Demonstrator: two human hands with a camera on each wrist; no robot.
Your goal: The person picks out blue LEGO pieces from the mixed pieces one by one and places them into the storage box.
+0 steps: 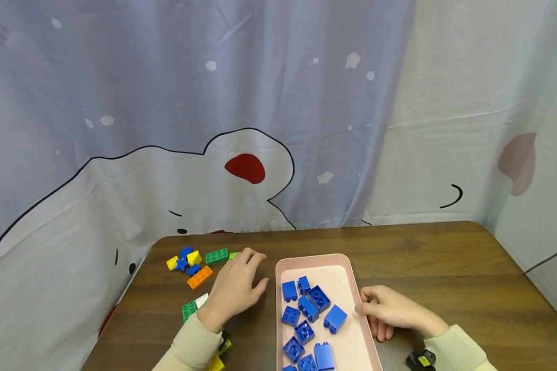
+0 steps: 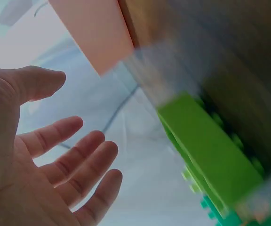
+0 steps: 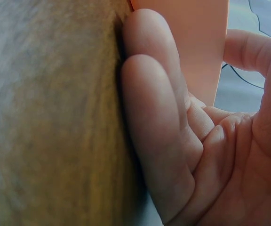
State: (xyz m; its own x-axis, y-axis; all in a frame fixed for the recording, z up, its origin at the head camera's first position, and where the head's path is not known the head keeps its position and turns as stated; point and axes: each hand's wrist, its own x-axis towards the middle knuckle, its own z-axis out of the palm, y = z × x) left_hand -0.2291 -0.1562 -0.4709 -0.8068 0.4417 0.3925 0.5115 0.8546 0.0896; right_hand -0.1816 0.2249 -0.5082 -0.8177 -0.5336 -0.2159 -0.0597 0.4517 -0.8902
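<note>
My left hand hovers over the table with its fingers spread and loosely bent, holding nothing. It is between the loose bricks and the pink tray. In the left wrist view, a light green brick stands out beyond the fingertips. Several blue bricks lie inside the tray, some studs up and some tipped over. My right hand holds the tray's right rim, its thumb hooked over the edge. Its other fingers are curled outside the wall, against the table.
At the back left are an orange brick, a green brick, yellow pieces and a few blue ones. Another green brick and a white one lie left of my left wrist. A patterned curtain hangs behind the table.
</note>
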